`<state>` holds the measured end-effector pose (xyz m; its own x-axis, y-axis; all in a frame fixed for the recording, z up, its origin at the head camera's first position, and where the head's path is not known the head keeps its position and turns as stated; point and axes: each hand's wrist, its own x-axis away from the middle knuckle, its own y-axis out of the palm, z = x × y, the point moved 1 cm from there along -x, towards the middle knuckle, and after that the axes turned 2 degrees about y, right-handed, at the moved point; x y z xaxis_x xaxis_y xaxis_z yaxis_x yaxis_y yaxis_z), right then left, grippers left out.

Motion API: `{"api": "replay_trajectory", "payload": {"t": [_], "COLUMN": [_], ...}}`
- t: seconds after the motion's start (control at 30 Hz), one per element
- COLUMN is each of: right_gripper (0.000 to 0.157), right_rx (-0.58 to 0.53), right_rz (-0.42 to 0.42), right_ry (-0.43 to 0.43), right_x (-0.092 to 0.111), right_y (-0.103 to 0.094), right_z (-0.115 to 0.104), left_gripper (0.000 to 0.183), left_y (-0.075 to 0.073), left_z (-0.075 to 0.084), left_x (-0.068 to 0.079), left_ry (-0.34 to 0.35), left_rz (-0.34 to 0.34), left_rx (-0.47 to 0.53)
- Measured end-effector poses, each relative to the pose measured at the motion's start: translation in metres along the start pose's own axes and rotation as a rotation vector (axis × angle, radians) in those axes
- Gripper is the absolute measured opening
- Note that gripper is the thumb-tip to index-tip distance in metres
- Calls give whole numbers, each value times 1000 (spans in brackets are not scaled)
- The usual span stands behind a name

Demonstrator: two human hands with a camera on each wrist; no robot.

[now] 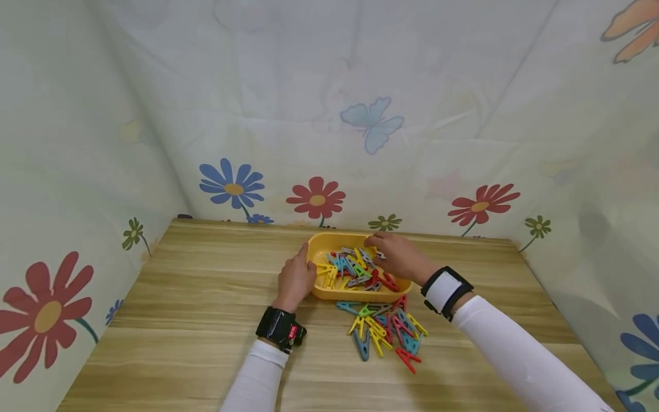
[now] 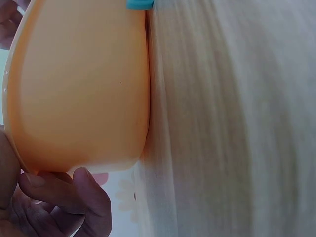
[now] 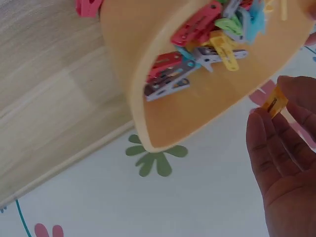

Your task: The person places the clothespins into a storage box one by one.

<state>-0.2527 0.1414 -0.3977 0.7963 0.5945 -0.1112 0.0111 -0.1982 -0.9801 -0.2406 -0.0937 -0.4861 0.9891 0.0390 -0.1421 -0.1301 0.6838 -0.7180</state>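
Observation:
A yellow plastic tub [image 1: 317, 246] stands near the far edge of the table, holding many coloured clothespins [image 1: 355, 266]. At the tub's left end my left hand [image 1: 297, 278] grips the rim; in the left wrist view its bent fingers [image 2: 94, 202] lie against the end wall. Over the tub's far right side is my right hand [image 1: 399, 254]. Its thumb and fingertips pinch a small yellow clothespin [image 3: 275, 101], mostly covered by the fingers. In front of the tub, a loose pile of clothespins [image 1: 381, 329] in red, yellow, blue, green and grey lies on the wood.
The wood-grain table [image 1: 206, 309] extends on both sides of the tub. Behind it and at both sides hangs a pale cloth [image 1: 288, 114] printed with flowers and a butterfly. A red clothespin [image 1: 408, 359] lies nearest the front of the pile.

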Motion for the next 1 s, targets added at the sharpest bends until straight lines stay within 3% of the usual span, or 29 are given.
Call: {"api": "replay_trajectory", "payload": {"t": [0.2, 0.43, 0.5, 0.73, 1.0], "right_gripper": [38, 82, 87, 91, 94], "right_rx": [32, 43, 51, 68, 93], "right_rz": [-48, -76, -77, -10, 51], "right_ry": [69, 76, 72, 21, -38], "right_x": [-10, -5, -1, 18, 54], "right_y": [20, 24, 23, 8, 1], "right_z": [7, 5, 4, -1, -8], "left_gripper": [53, 53, 52, 53, 53], "left_y": [2, 0, 0, 0, -1], "left_z": [-1, 0, 0, 1, 2], "left_x": [0, 0, 0, -1, 0], "left_ry": [-14, -5, 0, 5, -1], "left_rz": [-7, -4, -3, -3, -2], "left_rx": [-2, -10, -8, -6, 0]}}
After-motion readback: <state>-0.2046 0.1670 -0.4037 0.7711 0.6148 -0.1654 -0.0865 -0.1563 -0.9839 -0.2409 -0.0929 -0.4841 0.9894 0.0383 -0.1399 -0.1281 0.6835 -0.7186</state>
